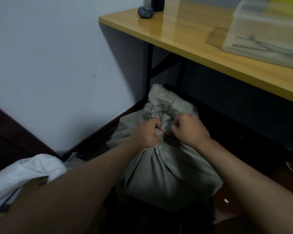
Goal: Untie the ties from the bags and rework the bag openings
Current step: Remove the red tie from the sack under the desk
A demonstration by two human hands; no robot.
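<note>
**Both hands working the tie at the neck of the grey sack**

Head view: the grey woven bag [166, 174] is sitting on the floor under the yellow table [184, 34], its gathered neck rising just beyond the fingers and its frayed mouth [161, 100] flopping above them. The left hand [147, 134] is curling its fingers tight against the neck, and a sliver of red tie [161, 131] is showing right at its fingertips; it appears to be pinching that tie. The right hand [186, 129] is also clenching, fingers folded in just beside the neck, gripping either a fold of cloth or the tie's other end; which one cannot be told. The knot itself is lying hidden between the two sets of knuckles.

To do this step well, one hand should probably be steadying the neck below the knot while the other is teasing a loop loose rather than pulling both ends apart, which would likely tighten it. The weave is fraying, so tugging on the cloth risks tearing threads.

A white bag [24, 173] is lying well to the left of the left fingers.
</note>
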